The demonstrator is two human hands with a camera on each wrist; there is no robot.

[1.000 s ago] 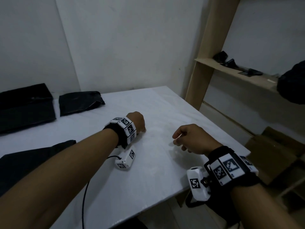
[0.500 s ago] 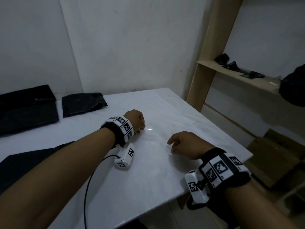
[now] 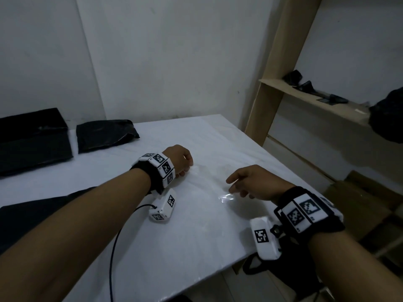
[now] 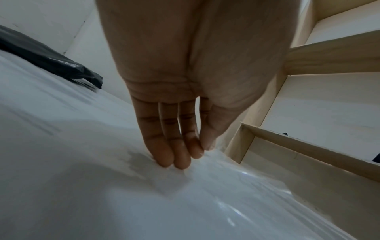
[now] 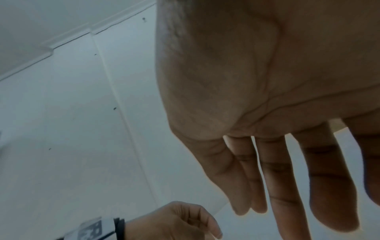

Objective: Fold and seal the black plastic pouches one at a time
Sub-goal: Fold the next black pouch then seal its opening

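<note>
A folded black pouch (image 3: 104, 135) (image 4: 51, 60) lies at the table's back left, beside a flat stack of black pouches (image 3: 32, 144). Another black pouch (image 3: 32, 216) lies under my left forearm. My left hand (image 3: 181, 160) (image 4: 185, 155) is at mid-table, with its fingertips and thumb tip together on a wrinkle of clear film (image 3: 226, 197) (image 4: 236, 186) that covers the white table (image 3: 174, 258); it seems to pinch the film. My right hand (image 3: 246, 184) (image 5: 287, 203) hovers to the right, fingers straight and spread, holding nothing.
A wooden shelf (image 3: 316, 99) at the right carries small black items (image 3: 305, 86) and a black bag (image 3: 388, 118). Cardboard boxes (image 3: 359, 203) sit on the floor beyond the table's right edge. A cable (image 3: 113, 247) runs from my left wrist.
My right hand has uncurled from a loose fist to straight fingers and drifted slightly left. The left hand stays in place on the film.
</note>
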